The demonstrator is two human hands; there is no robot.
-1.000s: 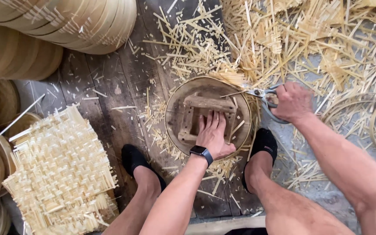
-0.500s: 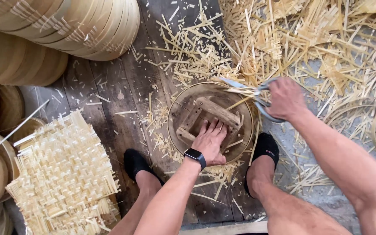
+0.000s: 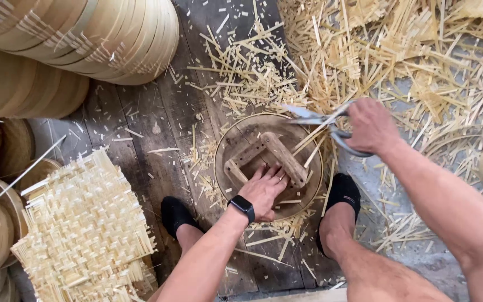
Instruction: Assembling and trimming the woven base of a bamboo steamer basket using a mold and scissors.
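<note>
on a plank floor (image 3: 141,128) strewn with trimmings, left hand (image 3: 264,192) presses flat on a wooden block (image 3: 266,159); right hand (image 3: 371,124) grips scissors (image 3: 322,120), trimming the round tray's (image 3: 227,146) edge, partly done.

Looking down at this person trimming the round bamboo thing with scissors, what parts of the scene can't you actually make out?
- Head view: the scissors blades are motion-blurred; the right hand covers the handles.
- The woven mat under the wooden frame is mostly hidden by the frame and the left hand.
- The bamboo hoops at right are cut off by the picture edge.
- The stacked round trays run past the top and left edges.
</note>
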